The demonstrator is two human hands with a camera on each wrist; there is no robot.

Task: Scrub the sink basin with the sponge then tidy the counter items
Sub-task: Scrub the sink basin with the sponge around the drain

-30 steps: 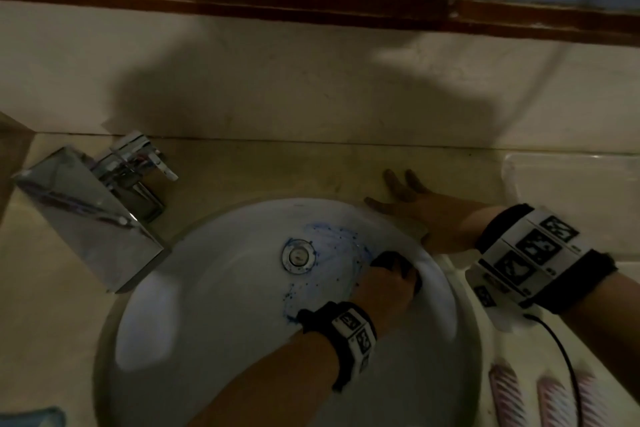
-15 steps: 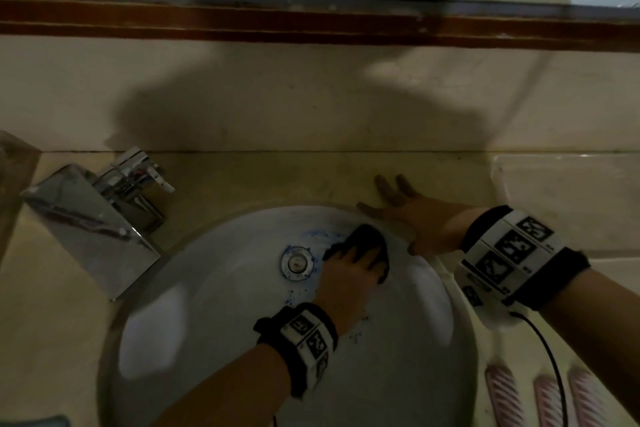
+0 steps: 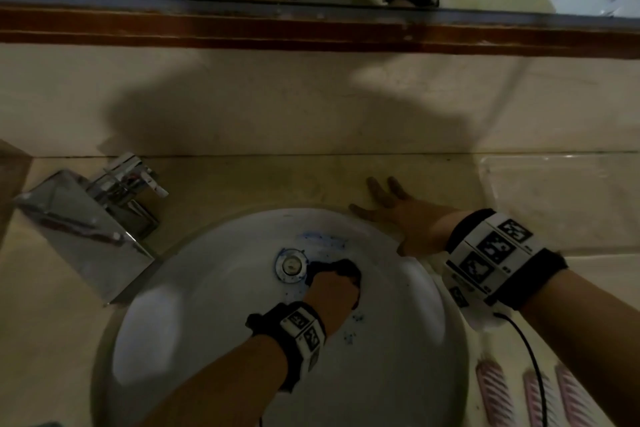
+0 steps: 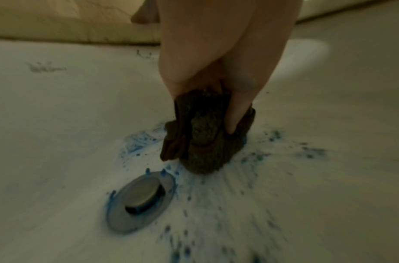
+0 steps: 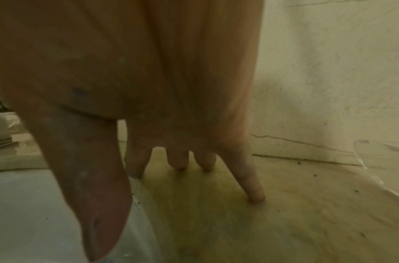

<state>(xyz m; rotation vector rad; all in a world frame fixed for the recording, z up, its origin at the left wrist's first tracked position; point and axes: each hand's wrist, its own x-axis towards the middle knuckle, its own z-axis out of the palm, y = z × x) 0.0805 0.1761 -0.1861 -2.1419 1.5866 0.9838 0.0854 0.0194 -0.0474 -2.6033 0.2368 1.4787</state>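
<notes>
The sink basin [image 3: 214, 322] is white, smeared and speckled with blue [image 4: 144, 140] around the silver-grey drain [image 3: 290, 265]. The sponge [image 4: 202, 138] in it is dark brown with a greyer, fuzzy face. The counter [image 3: 242, 184] is beige with a yellowish tinge, and the faucet [image 3: 86, 218] at its left edge is shiny chrome. Both wrist bands [image 3: 498, 260] are black with white panels carrying black square patterns. Near the counter's right front corner lie pink ridged strips [image 3: 491, 388].

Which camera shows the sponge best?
The left wrist view: the dark sponge fills the middle, pinched by the left hand beside the drain. The head view shows only a dark edge past the knuckles. The right wrist view misses it.
</notes>
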